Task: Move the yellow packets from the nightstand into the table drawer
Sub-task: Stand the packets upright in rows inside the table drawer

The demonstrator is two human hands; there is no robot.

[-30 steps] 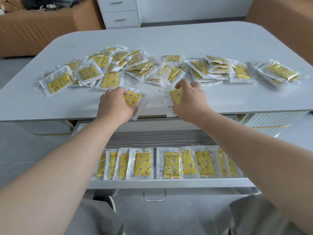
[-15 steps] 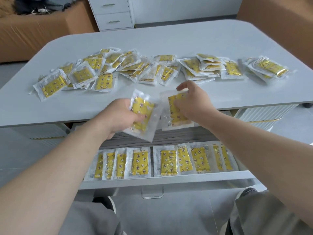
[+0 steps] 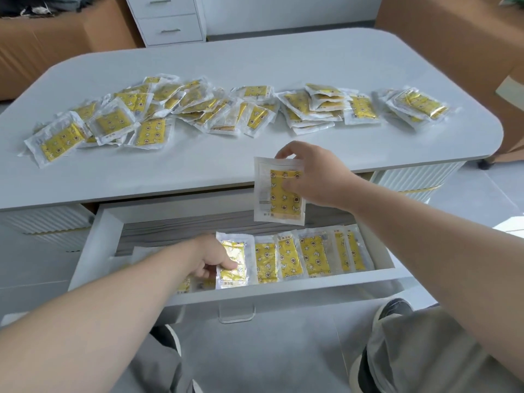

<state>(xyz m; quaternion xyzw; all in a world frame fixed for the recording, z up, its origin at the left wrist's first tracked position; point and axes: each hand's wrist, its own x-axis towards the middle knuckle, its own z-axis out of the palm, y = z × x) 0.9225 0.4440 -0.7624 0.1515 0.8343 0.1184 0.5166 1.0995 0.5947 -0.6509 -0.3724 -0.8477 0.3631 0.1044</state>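
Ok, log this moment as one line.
left hand: grips left packet in drawer | right hand: holds right packet above drawer | pile: many on table

Yellow packets (image 3: 286,191) in clear wrap, printed with dark, seemingly star-shaped marks; pale grey table (image 3: 255,66).

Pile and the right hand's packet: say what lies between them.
Only bare tabletop, between pile and the right hand's packet; head view shows it.
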